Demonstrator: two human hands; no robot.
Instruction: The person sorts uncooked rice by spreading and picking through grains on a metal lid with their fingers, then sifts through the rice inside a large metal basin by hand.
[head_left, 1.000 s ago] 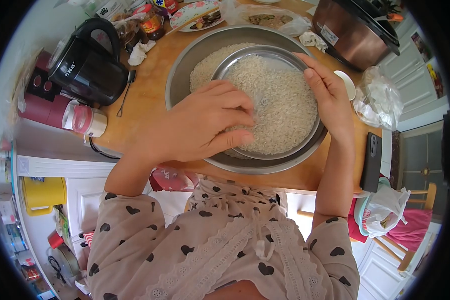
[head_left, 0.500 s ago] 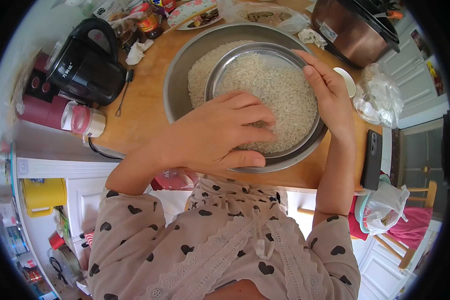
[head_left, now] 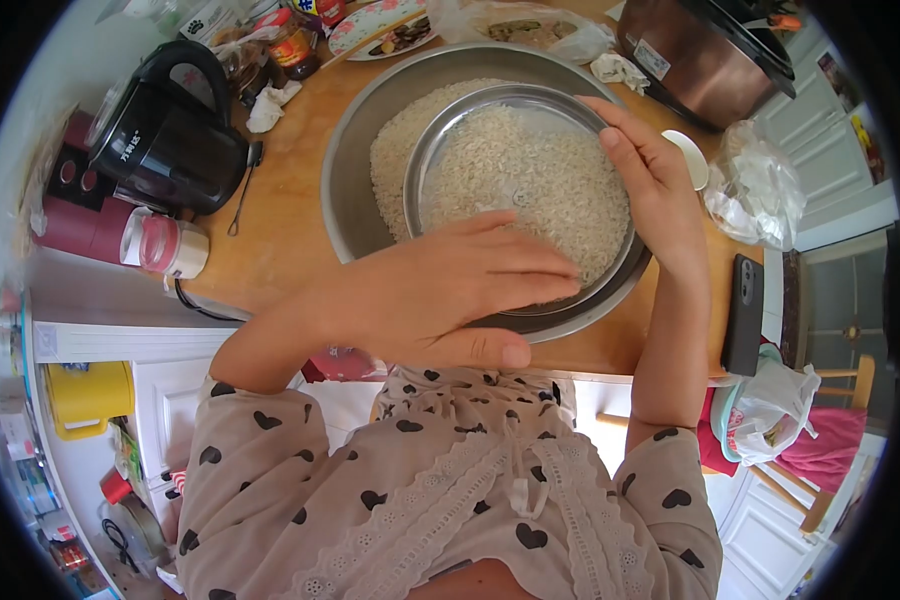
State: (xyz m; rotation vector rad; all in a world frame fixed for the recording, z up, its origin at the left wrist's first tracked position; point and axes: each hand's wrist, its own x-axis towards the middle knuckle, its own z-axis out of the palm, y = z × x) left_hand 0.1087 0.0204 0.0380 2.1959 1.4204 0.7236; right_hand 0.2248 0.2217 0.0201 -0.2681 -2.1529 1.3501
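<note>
Pan partly hidden by hands, cooker cut off above, label illegible

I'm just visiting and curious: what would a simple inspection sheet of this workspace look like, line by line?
Surface: wooden tabletop, crowded toward its far edge.
Job's things: smaller metal pan of rice, within the rim of a large metal basin that also holds rice.
Clutter: black kettle, crumpled tissue, patterned plate, plastic bag, phone.
Hands: right hand grips the smaller pan's rim; left hand is open over its near side, contact unclear.
Cables: dark cord at the table's left edge.
Surroundings: yellow container at left; wooden chair at right.
</note>
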